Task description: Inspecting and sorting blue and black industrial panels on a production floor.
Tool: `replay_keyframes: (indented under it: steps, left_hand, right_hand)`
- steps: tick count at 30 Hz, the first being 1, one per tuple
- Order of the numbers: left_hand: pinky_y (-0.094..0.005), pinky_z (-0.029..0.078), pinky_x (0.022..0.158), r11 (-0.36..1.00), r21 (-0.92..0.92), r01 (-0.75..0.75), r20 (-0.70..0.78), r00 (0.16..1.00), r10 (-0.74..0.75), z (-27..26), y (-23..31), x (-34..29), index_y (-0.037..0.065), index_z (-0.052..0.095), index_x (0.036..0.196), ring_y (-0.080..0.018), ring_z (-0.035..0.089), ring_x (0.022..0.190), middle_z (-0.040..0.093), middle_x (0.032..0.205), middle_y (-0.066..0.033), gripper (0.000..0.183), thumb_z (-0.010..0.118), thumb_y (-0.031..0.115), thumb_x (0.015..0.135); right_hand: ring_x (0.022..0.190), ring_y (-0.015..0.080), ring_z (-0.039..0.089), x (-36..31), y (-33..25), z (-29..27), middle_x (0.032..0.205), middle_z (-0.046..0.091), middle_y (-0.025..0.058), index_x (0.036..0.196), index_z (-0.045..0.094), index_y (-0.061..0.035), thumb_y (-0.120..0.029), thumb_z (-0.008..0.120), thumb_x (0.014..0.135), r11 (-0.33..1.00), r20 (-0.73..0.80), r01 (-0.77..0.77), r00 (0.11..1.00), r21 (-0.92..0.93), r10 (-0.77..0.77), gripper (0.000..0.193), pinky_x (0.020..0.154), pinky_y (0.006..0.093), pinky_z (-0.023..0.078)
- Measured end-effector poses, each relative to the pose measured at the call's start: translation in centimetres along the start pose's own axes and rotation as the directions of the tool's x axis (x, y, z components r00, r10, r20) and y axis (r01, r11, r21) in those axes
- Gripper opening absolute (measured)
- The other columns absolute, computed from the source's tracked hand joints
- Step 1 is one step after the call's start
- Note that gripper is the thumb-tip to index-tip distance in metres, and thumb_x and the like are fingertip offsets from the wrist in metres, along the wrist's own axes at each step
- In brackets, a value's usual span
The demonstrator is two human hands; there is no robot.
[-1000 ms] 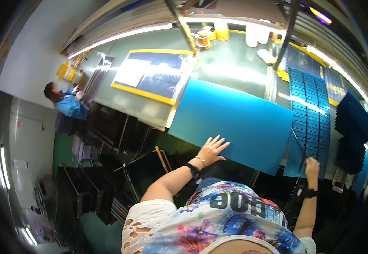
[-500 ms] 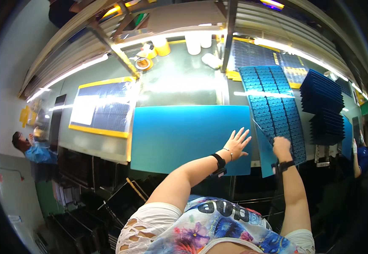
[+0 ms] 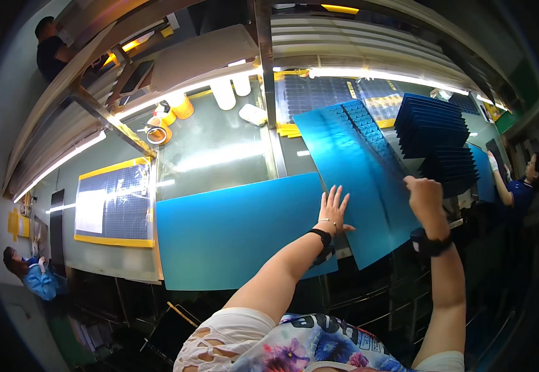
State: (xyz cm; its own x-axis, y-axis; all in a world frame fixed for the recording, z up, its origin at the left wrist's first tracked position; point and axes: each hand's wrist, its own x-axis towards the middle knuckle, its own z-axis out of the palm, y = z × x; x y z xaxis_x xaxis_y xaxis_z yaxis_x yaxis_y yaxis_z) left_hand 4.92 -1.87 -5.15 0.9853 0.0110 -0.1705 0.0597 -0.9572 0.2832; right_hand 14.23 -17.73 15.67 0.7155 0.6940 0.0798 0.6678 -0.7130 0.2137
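My left hand [image 3: 333, 211] lies with fingers spread where a smooth blue sheet [image 3: 238, 232] meets a second blue sheet [image 3: 338, 161] on its right. It holds nothing. My right hand [image 3: 427, 201] is closed in a fist on the edge of a thin patterned blue layer [image 3: 365, 127], on the right side of the second sheet. Smooth blue shows on the left of that sheet, and a strip of repeated raised shapes remains in view at its upper right. Dark streaks, perhaps reflections, run down the sheet; where the layer's lifted edge lies is hard to make out.
Fanned dark blue sheets [image 3: 431, 127] stand on the right. A yellow-edged panel [image 3: 114, 201] lies on the left. Tape rolls [image 3: 158, 133] and white rolls [image 3: 223, 93] stand at the back by a metal post [image 3: 266, 68]. Co-workers [image 3: 40, 279] appear at the sides.
My right hand has moved right and up, still closed. Much of the patterned area now shows as smooth blue. My left hand stays spread near the sheets' meeting edges; the view has shifted.
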Motion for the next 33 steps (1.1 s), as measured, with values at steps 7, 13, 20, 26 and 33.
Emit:
replay_keyframes:
  steps: [7, 13, 20, 26, 33]
  left_hand:
    - [-0.0478, 0.011, 0.106, 0.995, 0.057, 0.081, 0.055, 0.995, -0.085, -0.6, 1.4, 0.3, 0.011, 0.016, 0.140, -0.0354, 0.004, 0.134, 0.006, 0.145, -0.0175, 0.104, 0.057, 0.069, 0.063]
    - [-0.0484, 0.031, 0.097, 0.015, -0.991, 0.137, 0.134, 0.983, -0.126, 2.9, -4.5, 1.5, 0.010, 0.022, 0.137, -0.0378, 0.034, 0.122, 0.032, 0.136, -0.0190, 0.090, 0.049, 0.066, 0.073]
    - [-0.0517, 0.043, 0.082, -0.765, -0.587, 0.265, 0.304, 0.948, 0.094, -7.0, -15.3, -7.0, 0.007, 0.028, 0.133, -0.0380, 0.050, 0.105, 0.049, 0.118, -0.0198, 0.097, 0.037, 0.079, 0.068]
    - [-0.0512, 0.042, 0.083, -0.476, -0.683, 0.554, 0.614, 0.789, 0.037, -7.3, -19.9, -8.2, 0.006, 0.026, 0.132, -0.0386, 0.052, 0.103, 0.052, 0.115, -0.0203, 0.100, 0.042, 0.079, 0.066]
    - [-0.0347, 0.050, 0.062, -0.009, -0.803, 0.597, 0.580, 0.776, -0.248, -7.5, -28.0, -17.0, 0.009, 0.050, 0.116, -0.0205, 0.058, 0.083, 0.057, 0.109, -0.0059, 0.051, 0.063, 0.041, 0.079]
  right_hand:
    - [0.060, 0.0260, 0.058, -8.1, -3.3, -9.5, 0.072, 0.060, 0.0109, 0.095, 0.063, -0.0075, -0.003, 0.051, 0.073, 0.997, -0.045, 0.075, 0.996, 0.002, -0.075, 0.025, 0.055, 0.0340, 0.047]
    - [0.092, 0.0342, 0.058, -14.1, -6.3, -5.5, 0.102, 0.060, 0.0178, 0.105, 0.062, -0.0105, -0.006, 0.050, 0.075, 0.969, -0.116, 0.161, 0.983, 0.190, -0.140, 0.033, 0.079, 0.0397, 0.047]
    - [0.100, 0.0352, 0.055, -19.6, -7.2, 1.4, 0.107, 0.058, 0.0181, 0.099, 0.065, -0.0103, -0.005, 0.049, 0.075, 0.949, -0.125, 0.133, 0.987, 0.287, -0.101, 0.029, 0.089, 0.0439, 0.042]
    - [0.106, 0.0325, 0.052, -20.2, -8.7, 2.8, 0.110, 0.058, 0.0145, 0.098, 0.065, -0.0090, -0.002, 0.047, 0.074, 0.932, -0.217, 0.149, 0.973, 0.330, -0.079, 0.031, 0.094, 0.0449, 0.037]
    - [0.111, 0.0288, 0.049, -20.2, -13.7, 4.3, 0.113, 0.057, 0.0090, 0.096, 0.065, -0.0111, -0.002, 0.047, 0.073, 0.853, -0.268, 0.241, 0.955, 0.463, -0.125, 0.031, 0.099, 0.0469, 0.032]
